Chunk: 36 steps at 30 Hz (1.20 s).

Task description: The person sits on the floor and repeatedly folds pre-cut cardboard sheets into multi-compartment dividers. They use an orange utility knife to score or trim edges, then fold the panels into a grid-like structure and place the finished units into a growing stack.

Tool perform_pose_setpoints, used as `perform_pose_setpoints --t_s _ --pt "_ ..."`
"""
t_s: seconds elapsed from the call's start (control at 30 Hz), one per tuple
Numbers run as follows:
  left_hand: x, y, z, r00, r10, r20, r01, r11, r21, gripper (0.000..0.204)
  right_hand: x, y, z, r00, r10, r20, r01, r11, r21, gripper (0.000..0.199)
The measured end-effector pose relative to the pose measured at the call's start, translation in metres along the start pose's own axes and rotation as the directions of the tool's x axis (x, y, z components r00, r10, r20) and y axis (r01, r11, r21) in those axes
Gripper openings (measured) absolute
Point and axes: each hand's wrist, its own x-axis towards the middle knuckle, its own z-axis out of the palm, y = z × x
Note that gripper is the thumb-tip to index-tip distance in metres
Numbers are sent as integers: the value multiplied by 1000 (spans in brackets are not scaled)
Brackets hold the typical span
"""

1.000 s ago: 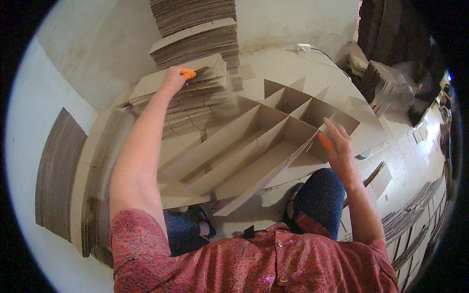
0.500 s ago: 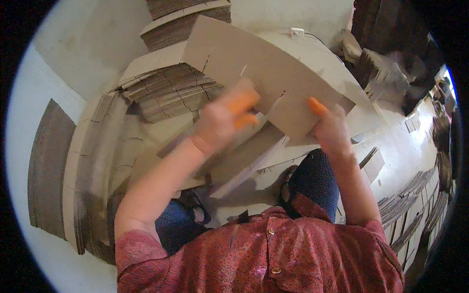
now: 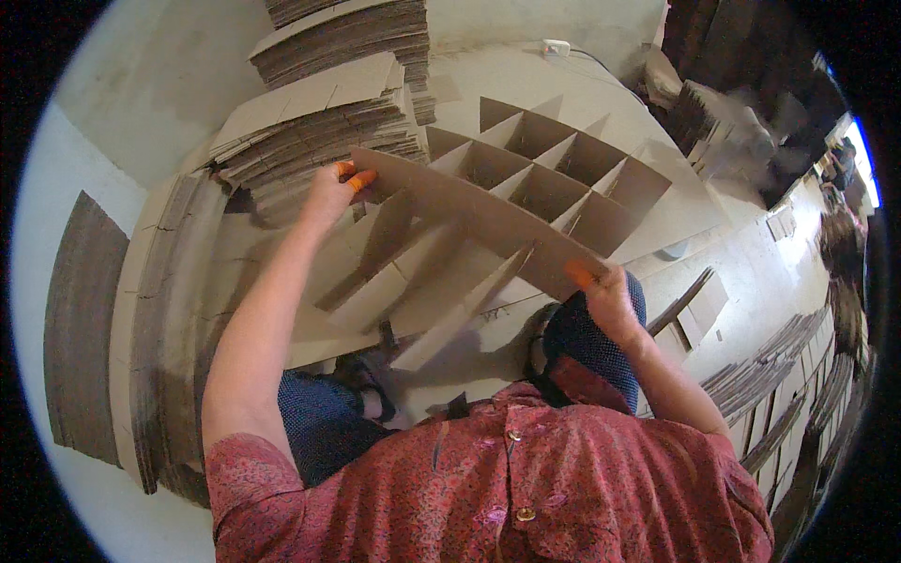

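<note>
A long cardboard strip point(image 3: 450, 202) stands on edge across the middle, slanting down from left to right. My left hand point(image 3: 328, 197) pinches its left end, and my right hand point(image 3: 608, 300) grips its right end. Orange covers show on fingers of both hands. Under the strip, on my side, several cardboard cross pieces point(image 3: 469, 308) stand out toward me; one seems to meet the strip near my right hand. How the others join it is hidden. Just beyond lies a cardboard divider grid point(image 3: 535, 192) with open square cells.
Tall stacks of flat cardboard point(image 3: 319, 103) rise at the far left. More cardboard point(image 3: 141, 328) stands along the left wall. Rows of strips point(image 3: 779, 375) lie at the right. A white plug box point(image 3: 556, 47) with a cable sits at the back. My knees flank the work.
The strip has come down toward me from a raised, tilted position, uncovering the grid behind it. My left hand has shifted left to the strip's end; my right hand has moved lower.
</note>
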Motion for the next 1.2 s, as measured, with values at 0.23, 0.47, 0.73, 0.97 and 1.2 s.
perform_pose_setpoints --t_s 0.23,0.47,0.73,0.97,1.2 --pt "-15 12 -6 993 54 -108 -17 949 316 35 5 -45 -11 987 -137 78 140 989 -38 54" --pt "-47 15 27 970 223 97 -243 856 456 33 14 -79 -16 848 -256 464 482 736 -474 59" --pt "-32 28 15 991 83 101 -118 896 429 36 25 -69 -7 819 -237 522 538 632 -557 63" --pt "45 15 -12 564 775 -286 -279 504 817 37 46 -49 1 837 -287 466 532 626 -570 66" --pt "66 24 -49 882 415 -223 -227 789 571 23 41 -71 16 823 -446 353 557 510 -655 53"
